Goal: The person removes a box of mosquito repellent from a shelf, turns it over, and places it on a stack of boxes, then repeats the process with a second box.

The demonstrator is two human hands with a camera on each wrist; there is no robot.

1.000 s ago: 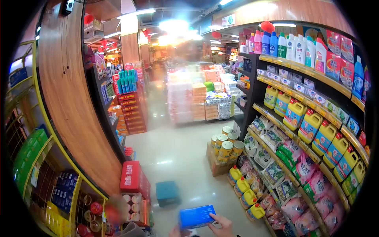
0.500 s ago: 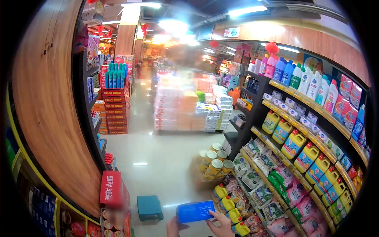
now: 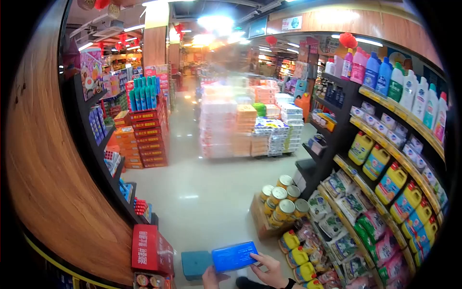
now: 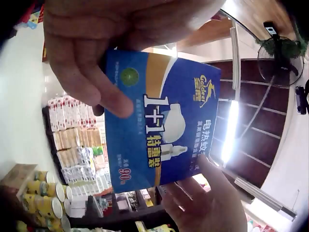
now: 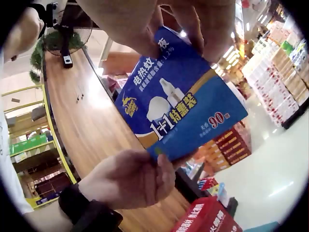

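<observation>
Both hands hold a blue box of mosquito repellent liquid (image 3: 234, 256) low in the head view, above the floor. My left hand (image 3: 215, 278) grips its left end, with the fingers curled over the edge in the left wrist view. On the right end, my right hand (image 3: 269, 271) pinches a corner between thumb and fingers. The box's printed front (image 4: 159, 121) shows a white heater and a small bottle. In the right wrist view, the same box (image 5: 183, 101) is tilted, its top corner under the right fingers.
On the right, shelves carry yellow jugs (image 3: 362, 148) and bagged goods. A carton of tins (image 3: 279, 207) stands at their foot. To the left are a red box (image 3: 147, 250) and a wooden pillar (image 3: 38, 144). A teal box (image 3: 195, 265) lies on the floor; stacked packs (image 3: 219, 125) stand ahead.
The head view has swung right and then back left, and the near shelves look closer. The blue box stays in both hands. A dark shoe now shows below it.
</observation>
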